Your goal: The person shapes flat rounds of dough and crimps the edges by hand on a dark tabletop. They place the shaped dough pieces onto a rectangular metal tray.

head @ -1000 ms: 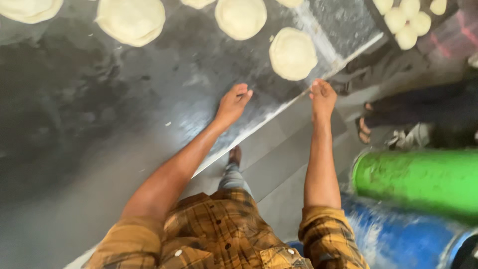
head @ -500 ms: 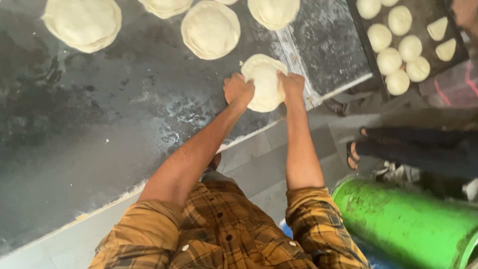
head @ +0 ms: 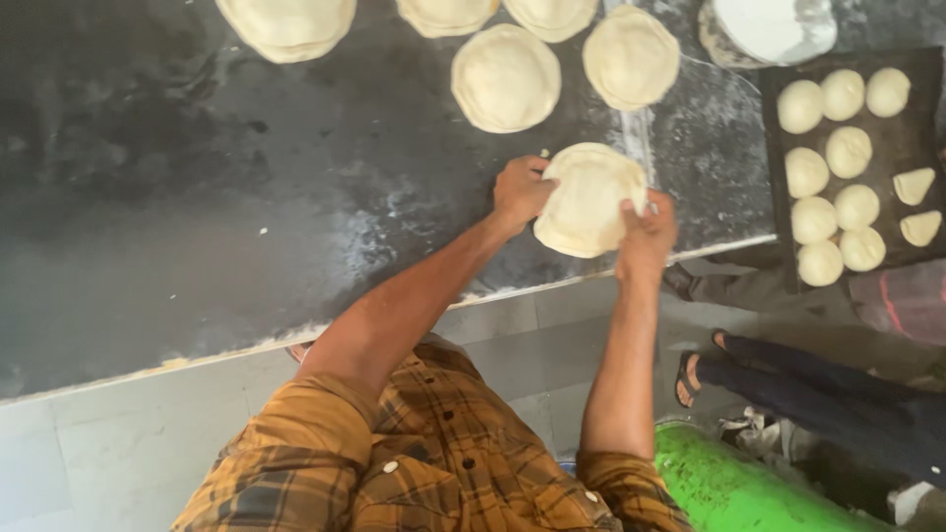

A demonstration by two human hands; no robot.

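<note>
A flat round disc of pale dough (head: 587,197) lies near the front edge of the dark floured worktop (head: 197,197). My left hand (head: 520,191) grips its left rim and my right hand (head: 645,234) grips its lower right rim. The disc looks slightly lifted between both hands. Two more flattened discs lie just beyond it, one at the left (head: 506,78) and one at the right (head: 631,57).
More dough discs (head: 288,22) line the worktop's far side. A dark tray (head: 892,148) with several dough balls stands at the right, a round white lid (head: 767,28) behind it. Below the worktop, another person's legs and sandalled foot (head: 690,379) and a green barrel (head: 729,483).
Both hands went from resting on the worktop's edge to the dough disc and closed on its rim. The view has shifted, bringing the tray further into sight.
</note>
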